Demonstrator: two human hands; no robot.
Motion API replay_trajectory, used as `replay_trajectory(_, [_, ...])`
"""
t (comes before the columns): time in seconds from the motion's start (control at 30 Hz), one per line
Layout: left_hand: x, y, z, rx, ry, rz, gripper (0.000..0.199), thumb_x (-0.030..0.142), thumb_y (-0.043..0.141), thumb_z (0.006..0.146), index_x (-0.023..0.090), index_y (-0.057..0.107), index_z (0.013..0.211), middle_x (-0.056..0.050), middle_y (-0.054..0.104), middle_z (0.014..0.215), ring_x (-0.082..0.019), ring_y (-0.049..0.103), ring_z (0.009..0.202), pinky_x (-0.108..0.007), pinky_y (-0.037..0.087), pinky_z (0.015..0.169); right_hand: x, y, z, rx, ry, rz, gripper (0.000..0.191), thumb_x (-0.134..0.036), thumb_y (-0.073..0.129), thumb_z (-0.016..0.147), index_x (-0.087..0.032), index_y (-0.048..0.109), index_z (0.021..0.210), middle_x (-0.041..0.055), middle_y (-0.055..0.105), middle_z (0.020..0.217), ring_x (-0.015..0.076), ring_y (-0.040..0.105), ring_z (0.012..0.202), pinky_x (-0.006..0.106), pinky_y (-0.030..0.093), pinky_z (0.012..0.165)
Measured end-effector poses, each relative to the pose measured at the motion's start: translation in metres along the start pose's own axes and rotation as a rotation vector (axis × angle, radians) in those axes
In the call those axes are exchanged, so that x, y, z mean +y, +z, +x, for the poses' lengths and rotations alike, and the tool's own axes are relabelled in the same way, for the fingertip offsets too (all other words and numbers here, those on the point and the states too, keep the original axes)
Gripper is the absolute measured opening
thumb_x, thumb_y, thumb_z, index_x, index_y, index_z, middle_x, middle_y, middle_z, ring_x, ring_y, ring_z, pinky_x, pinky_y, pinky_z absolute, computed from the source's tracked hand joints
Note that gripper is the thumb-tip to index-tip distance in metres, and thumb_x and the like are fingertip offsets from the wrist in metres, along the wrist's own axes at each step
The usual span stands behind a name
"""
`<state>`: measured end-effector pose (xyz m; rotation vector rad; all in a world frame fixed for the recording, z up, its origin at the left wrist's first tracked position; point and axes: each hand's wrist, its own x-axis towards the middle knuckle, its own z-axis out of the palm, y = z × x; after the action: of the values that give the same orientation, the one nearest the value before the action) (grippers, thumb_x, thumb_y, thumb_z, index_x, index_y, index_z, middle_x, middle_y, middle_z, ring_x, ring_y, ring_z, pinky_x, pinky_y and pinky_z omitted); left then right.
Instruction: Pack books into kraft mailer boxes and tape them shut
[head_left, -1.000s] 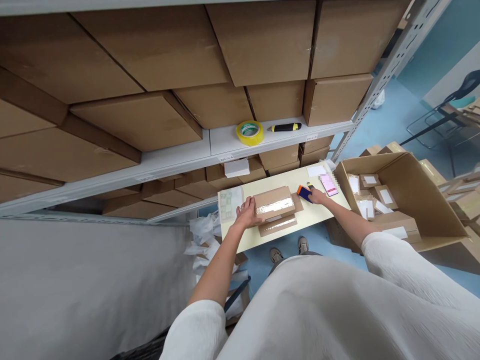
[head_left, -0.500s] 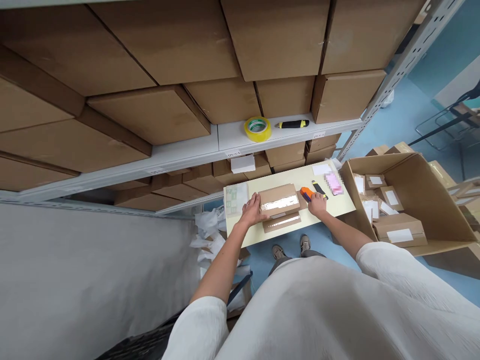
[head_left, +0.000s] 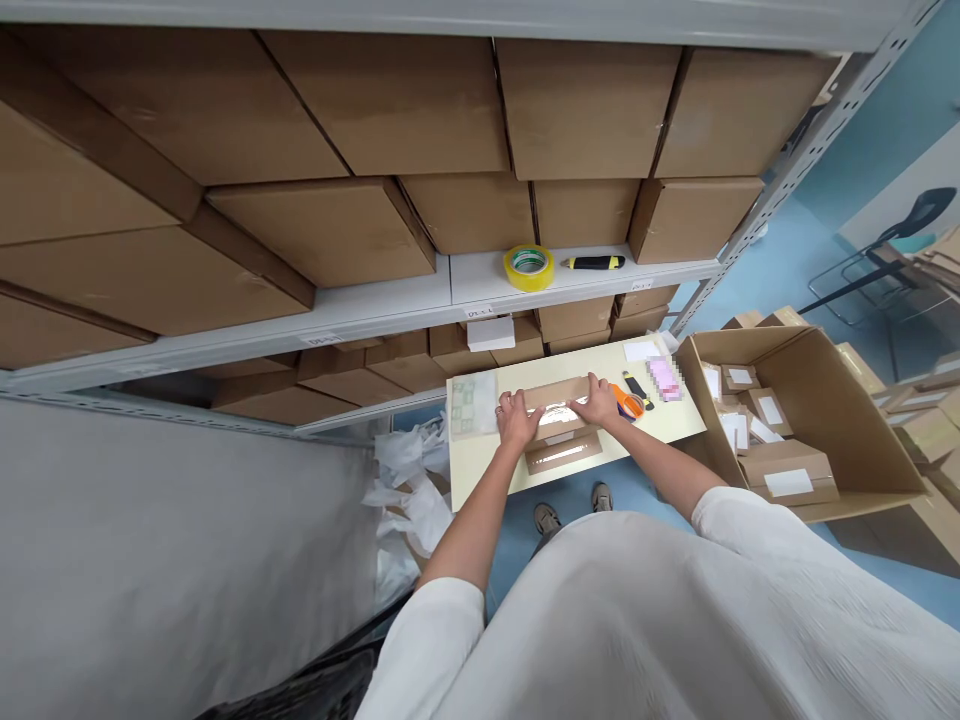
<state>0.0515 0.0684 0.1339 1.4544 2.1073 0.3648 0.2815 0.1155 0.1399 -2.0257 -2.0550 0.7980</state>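
Note:
A small cardboard box [head_left: 556, 394] with shiny clear tape along its near side lies on the cream table [head_left: 480, 480]. My left hand [head_left: 516, 418] grips its left end, fingers over the top and thumb on the taped side. At the opposite end my right hand [head_left: 598, 402] holds it the same way. Just below the box is another brown cardboard piece [head_left: 564, 453] with a strip of tape; I cannot tell whether the two are joined. An orange tape dispenser [head_left: 628, 402] rests right of my right hand, beside a black and yellow utility knife [head_left: 638, 390].
A blurred pink item [head_left: 664, 378] and a white paper [head_left: 642, 350] lie at the table's right. Next to it stands a large open carton [head_left: 855, 420] holding several labelled boxes. Shelving ahead carries yellow tape [head_left: 529, 268] and another knife [head_left: 594, 262]. White plastic bags [head_left: 409, 470] sit left.
My right hand has let go of the orange tape dispenser, leaving it on the table, and has moved left onto the box's right end. My left hand stays on the box.

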Motion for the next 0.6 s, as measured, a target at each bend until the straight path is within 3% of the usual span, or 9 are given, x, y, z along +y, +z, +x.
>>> replay_trajectory(0.07, [-0.009, -0.002, 0.0, -0.02, -0.012, -0.061, 0.074, 0.056, 0.06, 0.098, 0.025, 0.046, 0.163, -0.019, 0.029, 0.174, -0.043, 0.047, 0.151, -0.056, 0.04, 0.126, 0.013, -0.006, 0.005, -0.04, -0.032, 0.052, 0.092, -0.057, 0.07, 0.093, -0.019, 0.034, 0.168, 0.0211, 0.055, 0.147, 0.0376, 0.058, 0.133, 0.049, 0.046, 0.112])
replay_trajectory(0.17, [-0.019, -0.006, -0.003, -0.057, -0.034, -0.153, 0.074, 0.051, 0.053, 0.102, 0.024, 0.036, 0.169, -0.02, 0.045, 0.165, -0.04, 0.055, 0.147, -0.056, 0.041, 0.125, 0.026, -0.014, 0.009, -0.085, -0.064, 0.134, 0.081, -0.047, 0.064, 0.098, -0.02, 0.036, 0.169, 0.0167, 0.063, 0.136, 0.0311, 0.063, 0.122, 0.044, 0.05, 0.109])
replay_trajectory(0.33, [-0.016, -0.018, -0.01, -0.053, -0.015, -0.183, 0.071, 0.044, 0.048, 0.103, 0.018, 0.04, 0.168, -0.023, 0.061, 0.153, -0.04, 0.057, 0.146, -0.054, 0.044, 0.122, 0.025, -0.023, 0.01, -0.07, -0.054, 0.203, 0.073, -0.041, 0.061, 0.097, -0.02, 0.044, 0.165, 0.0133, 0.068, 0.128, 0.028, 0.065, 0.116, 0.04, 0.052, 0.105])
replay_trajectory(0.6, [0.019, -0.09, -0.008, 0.11, 0.043, -0.147, 0.068, 0.05, 0.053, 0.103, 0.025, 0.046, 0.165, -0.019, 0.064, 0.146, -0.042, 0.06, 0.138, -0.056, 0.046, 0.116, -0.008, -0.068, 0.017, 0.032, -0.161, 0.364, 0.076, -0.043, 0.06, 0.095, -0.024, 0.042, 0.167, 0.0136, 0.064, 0.135, 0.029, 0.064, 0.117, 0.045, 0.051, 0.11])
